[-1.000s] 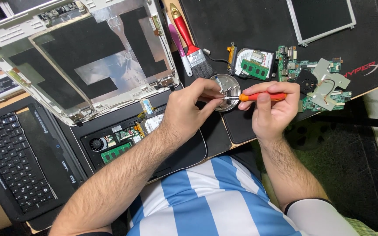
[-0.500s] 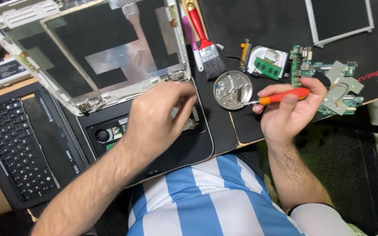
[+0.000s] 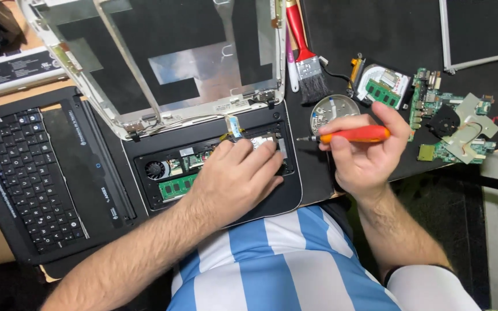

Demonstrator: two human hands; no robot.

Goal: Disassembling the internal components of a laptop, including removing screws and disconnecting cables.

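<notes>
Left hand hides part of the opened laptop base

Laptop base: the middle of the open compartment is covered by the left hand; what the fingertips touch cannot be seen.
Screwdriver: the rear of the orange handle is hidden inside the right hand; the tip is too small to tell.
Lid frame: cut off by the top edge.
Brush: the red handle is cut off at the top.
Flat panel: only partly in view.
Round tin: its contents are too small to tell.
</notes>
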